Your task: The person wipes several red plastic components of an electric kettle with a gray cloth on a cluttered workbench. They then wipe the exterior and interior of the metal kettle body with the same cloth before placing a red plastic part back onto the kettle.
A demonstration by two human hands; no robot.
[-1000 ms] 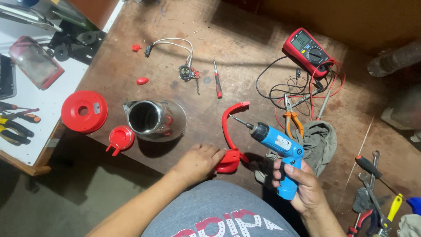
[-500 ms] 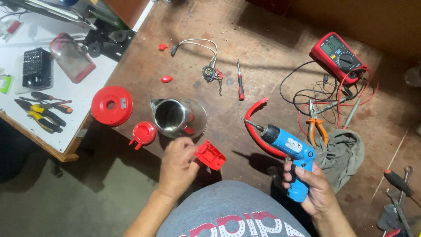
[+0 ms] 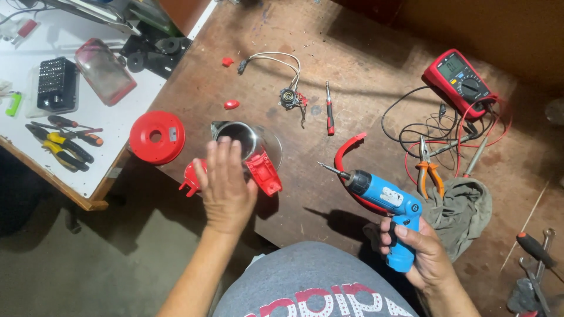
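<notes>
My left hand point(image 3: 226, 186) hovers flat with its fingers spread, just in front of a steel kettle body point(image 3: 239, 136) on the brown workbench point(image 3: 364, 53). A red plastic cover piece point(image 3: 264, 173) lies against the kettle's near right side, touching the thumb side of that hand. My right hand point(image 3: 422, 253) grips the handle of a blue cordless screwdriver point(image 3: 383, 196), with its bit pointing left. Under the screwdriver lies a red curved handle point(image 3: 345, 154).
A red round base point(image 3: 157, 137) and a small red lid part point(image 3: 189, 179) sit left of the kettle. A wired connector point(image 3: 289, 97), a small screwdriver point(image 3: 329, 115), a red multimeter point(image 3: 461, 76), pliers point(image 3: 429, 171) and a grey cloth point(image 3: 464, 205) lie further right. A white side table point(image 3: 117, 120) holds hand tools.
My left hand picked up the red cover piece by the curved handle, carried it left and set it against the kettle body, then opened. The right hand stayed on the screwdriver.
</notes>
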